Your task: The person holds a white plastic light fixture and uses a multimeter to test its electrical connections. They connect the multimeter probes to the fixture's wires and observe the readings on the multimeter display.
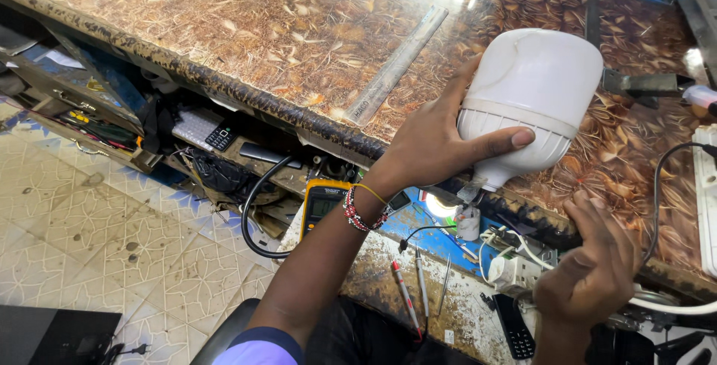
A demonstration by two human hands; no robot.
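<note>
Closest to the camera: left arm in a purple sleeve, with a bead band at the wrist. Left hand (429,148) clamped on a big white bulb (529,100), thumb across the ribbed lower part, fingers behind it. Held up in the air over the front edge of the brown leaf-pattern surface (246,29). Long axis tilted: round dome up and to the right, narrow metal base down and to the left.

Right hand (590,272) low on the right, fingers curled, near a white plug block (515,272); can't tell whether closed on anything.

Around: yellow meter (323,201) below the surface edge, behind the left wrist. Red pen (403,294) and thin probes on a dirty shelf. Black phone (514,328) beside the right hand. Long metal ruler (396,66) flat on the surface. Black cable (258,208) looping down toward the tiled floor.
</note>
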